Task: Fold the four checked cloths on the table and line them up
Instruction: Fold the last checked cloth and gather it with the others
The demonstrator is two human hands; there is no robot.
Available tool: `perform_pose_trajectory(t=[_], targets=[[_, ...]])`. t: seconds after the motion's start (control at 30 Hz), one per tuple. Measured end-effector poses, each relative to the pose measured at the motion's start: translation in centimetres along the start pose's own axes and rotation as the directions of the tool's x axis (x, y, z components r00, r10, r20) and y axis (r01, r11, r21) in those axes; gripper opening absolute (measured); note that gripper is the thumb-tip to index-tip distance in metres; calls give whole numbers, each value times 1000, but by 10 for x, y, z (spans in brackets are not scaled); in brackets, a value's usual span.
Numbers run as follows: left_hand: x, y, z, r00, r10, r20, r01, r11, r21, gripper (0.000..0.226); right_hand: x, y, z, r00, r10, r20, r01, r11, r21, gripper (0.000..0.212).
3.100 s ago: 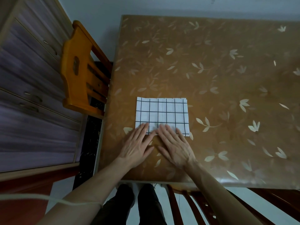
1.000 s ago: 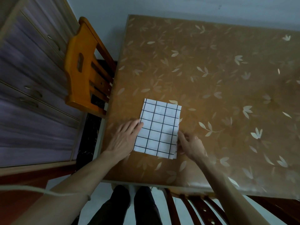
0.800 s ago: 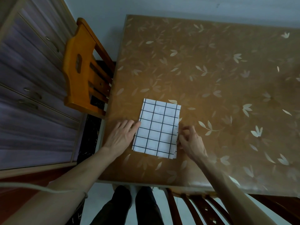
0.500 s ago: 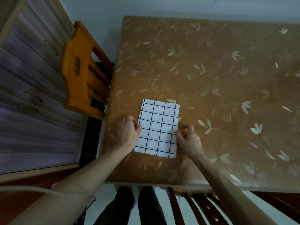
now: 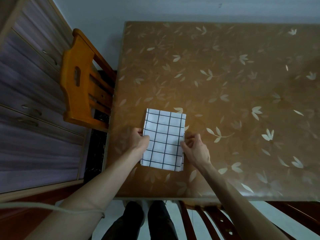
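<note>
There is only one view, from a wide-angle camera on the person's head, looking steeply down and forward from above the near edge of the table (image 5: 225, 84). It sits close enough that both forearms run up from the bottom of the frame, and the person's legs show beneath the table edge. The wide lens also takes in a wooden chair (image 5: 78, 80) at the left and the wall beyond.

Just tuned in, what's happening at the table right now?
A person is holding one folded checked cloth that lies flat near the table's front left corner. The left hand grips its left edge and the right hand pinches its right edge. No other checked cloths are in view.
</note>
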State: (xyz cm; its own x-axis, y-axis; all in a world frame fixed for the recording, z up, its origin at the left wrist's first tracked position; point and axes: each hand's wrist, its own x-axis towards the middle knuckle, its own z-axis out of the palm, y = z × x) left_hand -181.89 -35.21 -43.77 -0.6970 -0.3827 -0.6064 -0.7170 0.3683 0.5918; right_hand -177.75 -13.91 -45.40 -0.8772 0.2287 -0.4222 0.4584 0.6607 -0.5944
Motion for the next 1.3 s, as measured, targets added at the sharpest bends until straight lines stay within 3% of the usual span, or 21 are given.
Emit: perform_pose_trajectory(t=[0.1,0.33,0.43,0.57,0.73,0.87,0.93,1.07,1.17,1.3], targets=[[0,2,-2,993,24,117,-10,993,-115,11,1,-4,-2,1000,8,-13,-8,999,46,33],[-13,14,-16,971,77,227,-5,952,-305,23,2,-13,-3,998,13,-62,1,976,216,40],[-12,14,-19,956,77,284,40,922,-384,24,2,-23,-12,997,72,34,-79,914,399,56],[-11,16,-24,955,113,273,-3,927,-374,24,4,-35,-24,979,71,189,-175,767,617,60],[-8,13,-29,970,115,212,-38,942,-334,17,10,-37,-35,993,-34,115,-50,753,656,56],[-7,17,-38,967,197,163,-132,930,-342,41,16,-40,-45,984,-158,78,88,827,555,43],[-4,21,-45,940,310,142,-259,921,-290,46,22,-45,-54,974,-222,38,186,889,419,32],[8,29,-55,842,528,112,-526,849,-46,47,26,-58,-68,932,-358,-55,362,922,142,18],[9,35,-55,773,634,39,-634,768,92,42,29,-60,-68,839,-512,-186,504,859,-89,14],[-7,35,-49,611,785,-99,-765,618,182,21,27,-48,-59,735,-604,-309,538,796,-277,14]])
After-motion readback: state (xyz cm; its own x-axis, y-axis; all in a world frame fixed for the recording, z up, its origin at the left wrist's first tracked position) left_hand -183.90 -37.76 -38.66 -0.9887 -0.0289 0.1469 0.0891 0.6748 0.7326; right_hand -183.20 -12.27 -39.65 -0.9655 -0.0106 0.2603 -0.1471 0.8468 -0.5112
